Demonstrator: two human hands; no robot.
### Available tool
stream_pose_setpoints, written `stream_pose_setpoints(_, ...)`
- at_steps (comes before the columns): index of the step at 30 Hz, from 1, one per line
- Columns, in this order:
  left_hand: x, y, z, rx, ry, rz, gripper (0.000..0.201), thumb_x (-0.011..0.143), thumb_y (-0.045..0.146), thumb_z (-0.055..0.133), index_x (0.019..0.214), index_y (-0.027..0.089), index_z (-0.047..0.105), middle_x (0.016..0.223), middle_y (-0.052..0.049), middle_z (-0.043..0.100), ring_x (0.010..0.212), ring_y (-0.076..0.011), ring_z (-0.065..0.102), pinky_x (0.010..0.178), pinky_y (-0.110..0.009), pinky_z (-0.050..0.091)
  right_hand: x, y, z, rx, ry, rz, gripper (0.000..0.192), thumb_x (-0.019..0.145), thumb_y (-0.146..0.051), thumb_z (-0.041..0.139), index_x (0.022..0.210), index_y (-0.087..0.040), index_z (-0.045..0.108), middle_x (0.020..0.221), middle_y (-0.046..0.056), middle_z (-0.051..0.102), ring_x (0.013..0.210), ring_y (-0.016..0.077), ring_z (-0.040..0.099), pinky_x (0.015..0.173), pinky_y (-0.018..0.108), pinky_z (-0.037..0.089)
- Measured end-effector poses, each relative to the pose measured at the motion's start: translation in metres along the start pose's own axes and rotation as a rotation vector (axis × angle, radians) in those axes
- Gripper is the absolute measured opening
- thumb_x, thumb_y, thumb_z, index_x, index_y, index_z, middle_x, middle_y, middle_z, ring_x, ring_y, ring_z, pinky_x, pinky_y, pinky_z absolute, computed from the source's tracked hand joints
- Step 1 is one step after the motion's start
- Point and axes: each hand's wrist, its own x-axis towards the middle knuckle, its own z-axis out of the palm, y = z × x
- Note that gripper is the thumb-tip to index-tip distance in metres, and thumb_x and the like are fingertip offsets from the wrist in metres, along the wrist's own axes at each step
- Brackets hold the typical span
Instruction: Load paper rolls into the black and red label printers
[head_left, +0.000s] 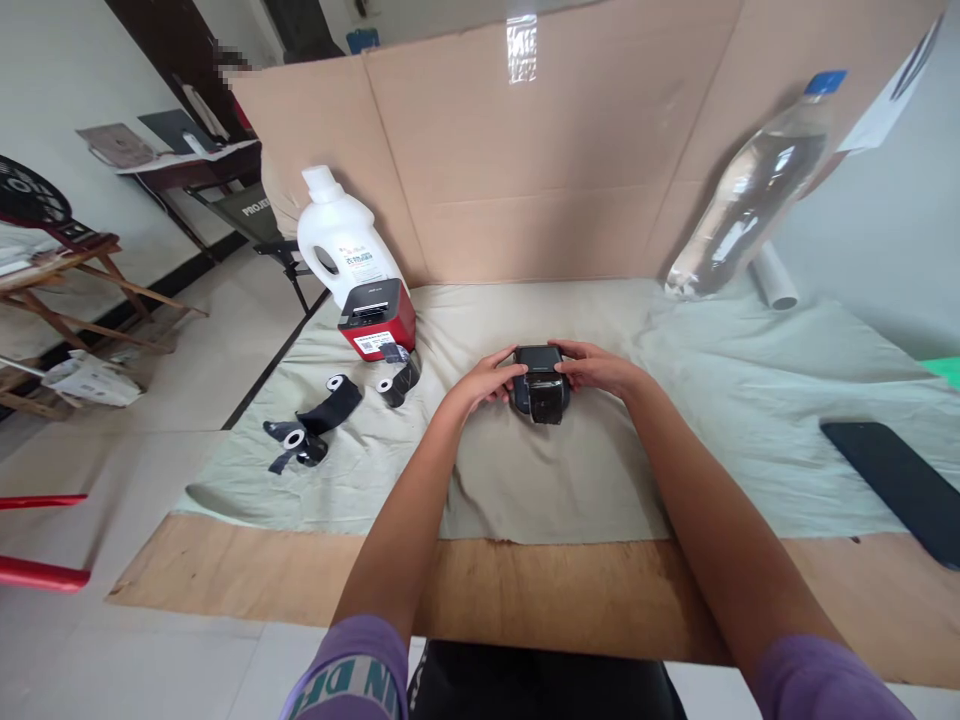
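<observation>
purple sleeves at the bottom edge, both forearms stretching out over the bare wooden table edge (525, 590) and onto the pale green cloth (525, 480). left hand (487, 382) and right hand (596, 368) clamp either side of a small black label printer (538, 385), which sits on the cloth at centre, fingers wrapped on its flanks. off right, a black phone (900, 485) lies flat. off left, loose black ribbon rolls (311, 425), then a red and black printer (377, 318), a white detergent bottle (341, 240) just behind it. far right, a clear water bottle (754, 190) leans on the cardboard screen (540, 160).
</observation>
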Motion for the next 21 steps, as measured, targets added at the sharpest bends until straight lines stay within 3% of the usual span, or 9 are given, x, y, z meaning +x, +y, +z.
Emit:
stream_pose_setpoints(9, 0.003, -0.005, -0.003, -0.006, -0.012, 0.026, 0.08, 0.084, 0.046, 0.071, 0.155, 0.028, 0.038, 0.064, 0.004, 0.058, 0.046, -0.0102, 0.054, 0.042, -0.021, 0.023, 0.003, 0.006, 0.0, 0.023, 0.003, 0.004, 0.068, 0.083, -0.026, 0.069, 0.147, -0.023, 0.046, 0.093, 0.003, 0.066, 0.07, 0.014, 0.056, 0.066, 0.028, 0.053)
stream_pose_setpoints(15, 0.0, -0.003, -0.003, -0.028, -0.036, 0.012, 0.082, 0.085, 0.047, 0.071, 0.156, 0.028, 0.036, 0.065, 0.003, 0.058, 0.048, -0.0099, 0.056, 0.041, -0.02, 0.021, -0.001, 0.0, 0.004, 0.01, 0.03, 0.021, 0.065, 0.081, -0.028, 0.069, 0.143, -0.02, 0.05, 0.091, 0.005, 0.065, 0.069, 0.0147, 0.056, 0.063, 0.027, 0.052)
stream_pose_setpoints(18, 0.001, -0.003, -0.004, -0.049, -0.022, 0.002, 0.079, 0.088, 0.051, 0.066, 0.157, 0.027, 0.035, 0.064, 0.002, 0.058, 0.048, -0.0106, 0.056, 0.041, -0.02, 0.02, -0.001, -0.009, 0.011, -0.093, 0.126, 0.058, 0.078, 0.082, -0.041, 0.069, 0.15, -0.018, 0.041, 0.11, 0.012, 0.066, 0.081, 0.02, 0.061, 0.067, 0.031, 0.054)
stream_pose_setpoints(21, 0.004, -0.005, -0.006, -0.087, -0.028, -0.016, 0.074, 0.092, 0.056, 0.057, 0.156, 0.029, 0.035, 0.063, 0.001, 0.059, 0.047, -0.0112, 0.056, 0.041, -0.019, 0.021, -0.001, -0.019, 0.029, -0.404, 0.252, 0.116, 0.099, 0.075, -0.056, 0.073, 0.157, -0.018, 0.03, 0.138, 0.019, 0.052, 0.109, 0.0315, 0.061, 0.082, 0.038, 0.054)
